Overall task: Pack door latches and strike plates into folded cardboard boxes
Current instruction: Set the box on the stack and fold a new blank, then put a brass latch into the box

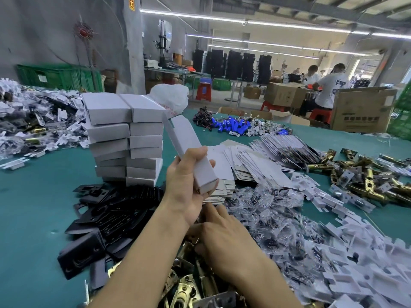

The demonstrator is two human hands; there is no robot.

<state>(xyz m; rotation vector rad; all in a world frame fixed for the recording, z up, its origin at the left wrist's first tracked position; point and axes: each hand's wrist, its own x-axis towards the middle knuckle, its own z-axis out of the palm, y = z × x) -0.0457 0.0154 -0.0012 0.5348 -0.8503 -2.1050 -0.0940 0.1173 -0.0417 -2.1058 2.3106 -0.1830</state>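
A person's view down over a green surface (37,196) crowded with lock parts. The left hand (184,187) is raised and wrapped around the lower end of a long white folded box (186,138), which tilts up and away from it, its far flap open. The right hand (224,238) sits lower and just beneath the left wrist, fingers reaching into a heap of brass latches (189,285); whether it grips one cannot be told. Black strike plates (106,214) lie just left of the hands, a stack of closed boxes (124,138) stands beyond them, and clear bags (266,210) spread to the right. The box looks light and thin-walled, likely to crush under a hard squeeze, so holding it by its long edges seems best. The latches look heavy, hard and smooth; the barrel is probably the surest place to grasp.
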